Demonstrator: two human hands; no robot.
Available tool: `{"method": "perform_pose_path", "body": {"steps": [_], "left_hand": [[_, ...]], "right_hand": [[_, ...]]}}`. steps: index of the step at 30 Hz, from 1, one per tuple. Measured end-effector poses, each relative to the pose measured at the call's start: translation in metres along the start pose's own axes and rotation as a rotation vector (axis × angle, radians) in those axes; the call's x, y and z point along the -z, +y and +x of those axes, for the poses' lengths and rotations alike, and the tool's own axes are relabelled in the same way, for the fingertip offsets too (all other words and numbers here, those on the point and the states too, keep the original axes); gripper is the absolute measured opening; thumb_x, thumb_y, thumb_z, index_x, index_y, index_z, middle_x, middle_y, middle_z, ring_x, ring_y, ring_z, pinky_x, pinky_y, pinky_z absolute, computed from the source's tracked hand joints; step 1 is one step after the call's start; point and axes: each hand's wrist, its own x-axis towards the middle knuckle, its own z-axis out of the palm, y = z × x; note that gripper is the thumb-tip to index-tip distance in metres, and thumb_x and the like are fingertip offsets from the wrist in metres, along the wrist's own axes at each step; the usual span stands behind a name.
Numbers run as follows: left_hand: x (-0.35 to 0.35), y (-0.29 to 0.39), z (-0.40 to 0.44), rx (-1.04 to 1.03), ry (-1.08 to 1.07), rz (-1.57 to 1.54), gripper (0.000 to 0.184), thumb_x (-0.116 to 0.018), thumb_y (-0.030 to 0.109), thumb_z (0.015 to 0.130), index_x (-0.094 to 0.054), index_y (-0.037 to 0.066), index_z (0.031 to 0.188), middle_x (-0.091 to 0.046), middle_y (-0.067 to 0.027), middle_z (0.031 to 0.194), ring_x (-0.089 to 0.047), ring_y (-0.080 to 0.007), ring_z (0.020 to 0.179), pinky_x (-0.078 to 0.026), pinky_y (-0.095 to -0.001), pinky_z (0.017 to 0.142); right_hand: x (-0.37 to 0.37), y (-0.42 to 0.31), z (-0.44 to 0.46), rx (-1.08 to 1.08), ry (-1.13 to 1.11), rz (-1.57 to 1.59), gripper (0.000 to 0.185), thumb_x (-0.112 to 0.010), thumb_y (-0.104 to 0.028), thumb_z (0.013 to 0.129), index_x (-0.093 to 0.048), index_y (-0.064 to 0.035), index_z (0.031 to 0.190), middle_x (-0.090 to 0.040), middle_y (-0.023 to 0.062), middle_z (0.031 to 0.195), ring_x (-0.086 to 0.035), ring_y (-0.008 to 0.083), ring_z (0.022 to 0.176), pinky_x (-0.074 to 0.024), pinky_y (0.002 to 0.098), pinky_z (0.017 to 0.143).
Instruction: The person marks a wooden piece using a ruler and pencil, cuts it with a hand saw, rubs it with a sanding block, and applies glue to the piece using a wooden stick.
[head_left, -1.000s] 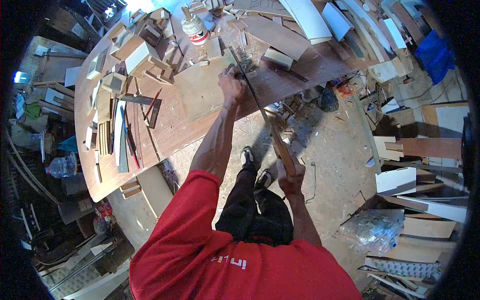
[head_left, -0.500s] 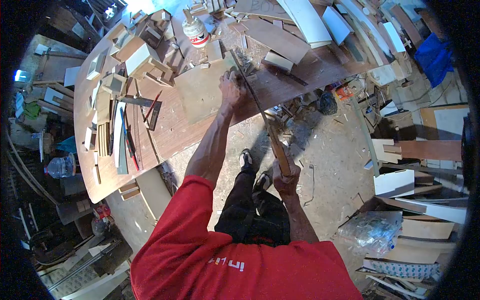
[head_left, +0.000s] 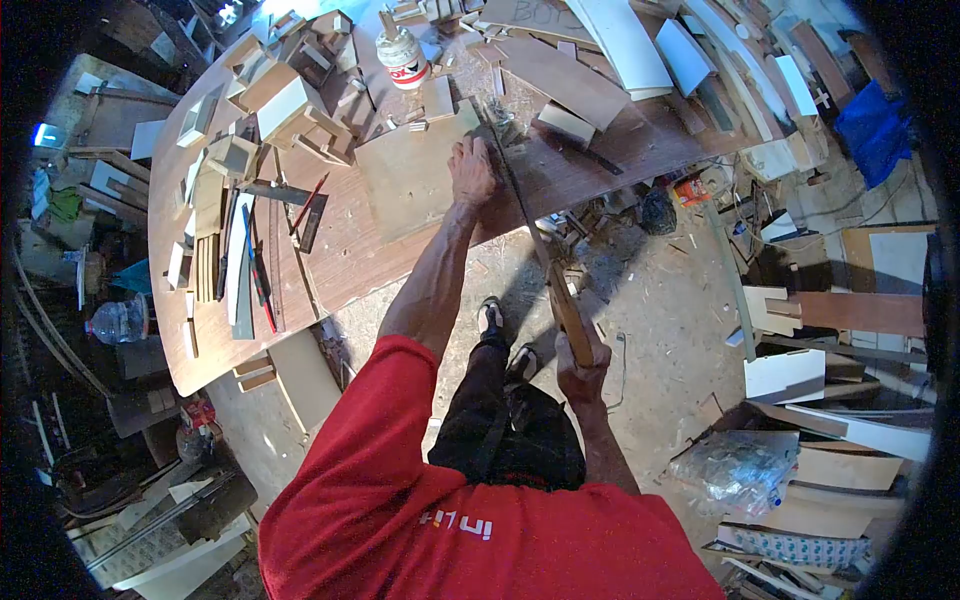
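Observation:
My left hand (head_left: 472, 172) presses down on a thin plywood panel (head_left: 405, 185) near the table's front edge, fingers resting on its surface. My right hand (head_left: 583, 368) is wrapped round the wooden handle of a handsaw (head_left: 533, 232), below the table edge. The long blade slants up and away, along the panel's right side and close to my left hand. Whether its teeth are in the wood cannot be made out. A small wood block (head_left: 437, 98) sits at the panel's far edge.
Wooden box pieces (head_left: 290, 110), a white jar (head_left: 402, 62), a carpenter's square (head_left: 312, 222) and pencils share the table (head_left: 350, 270). Boards (head_left: 560, 80) lie at the back. Offcuts litter the floor, and stacked panels (head_left: 785, 375) stand at right.
My right hand has drawn the handsaw slightly back toward my body. My left hand stays on the plywood panel. The whole view has shifted a little.

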Motion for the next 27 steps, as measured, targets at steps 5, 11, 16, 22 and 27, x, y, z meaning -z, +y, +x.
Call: {"method": "perform_pose_path", "body": {"steps": [5,11,16,22,27], "left_hand": [[0.007,0.007,0.0,0.005,-0.006,0.005,0.026,-0.052,0.007,0.077,-0.046,0.004,0.102,-0.047,-0.0159,0.11,-0.044,-0.038,0.105,-0.038,-0.0517,0.084],[0.01,0.01,-0.004,-0.041,0.039,0.024,0.025,-0.051,0.007,0.077,-0.046,0.004,0.101,-0.047,-0.0168,0.111,-0.044,-0.0387,0.107,-0.036,-0.0513,0.087],[0.01,0.011,0.0,0.01,-0.003,0.002,0.025,-0.051,0.007,0.078,-0.047,0.003,0.102,-0.047,-0.0171,0.113,-0.043,-0.0382,0.108,-0.036,-0.0508,0.088],[0.007,0.009,0.0,0.02,-0.024,0.006,0.026,-0.051,0.009,0.079,-0.047,0.004,0.104,-0.046,-0.0168,0.113,-0.043,-0.0375,0.108,-0.036,-0.0501,0.088],[0.009,0.013,0.0,0.018,-0.023,0.017,0.025,-0.05,0.009,0.08,-0.048,0.004,0.104,-0.046,-0.0168,0.113,-0.044,-0.0371,0.108,-0.036,-0.0498,0.088]], "right_hand": [[0.016,-0.004,-0.025,-0.016,0.009,0.043,0.046,-0.06,-0.004,0.081,-0.055,0.0059,0.125,-0.068,0.0178,0.103,-0.067,0.0204,0.093,-0.0506,0.0309,0.079],[0.009,-0.007,0.0,-0.031,-0.061,0.058,0.036,-0.06,-0.005,0.082,-0.059,0.0074,0.115,-0.068,0.0198,0.097,-0.068,0.0268,0.085,-0.051,0.0328,0.073],[0.012,-0.002,-0.028,0.037,0.029,-0.019,0.037,-0.059,-0.006,0.083,-0.058,0.0053,0.118,-0.068,0.02,0.098,-0.068,0.0254,0.085,-0.0511,0.0338,0.073],[-0.003,0.008,0.005,0.153,0.042,-0.114,0.041,-0.059,-0.007,0.084,-0.056,0.0049,0.124,-0.068,0.018,0.091,-0.066,0.0182,0.077,-0.051,0.0317,0.068],[0.006,0.004,-0.011,0.117,-0.007,-0.061,0.044,-0.059,-0.01,0.085,-0.054,0.0049,0.126,-0.07,0.016,0.092,-0.067,0.0187,0.079,-0.0514,0.0314,0.066]]}}
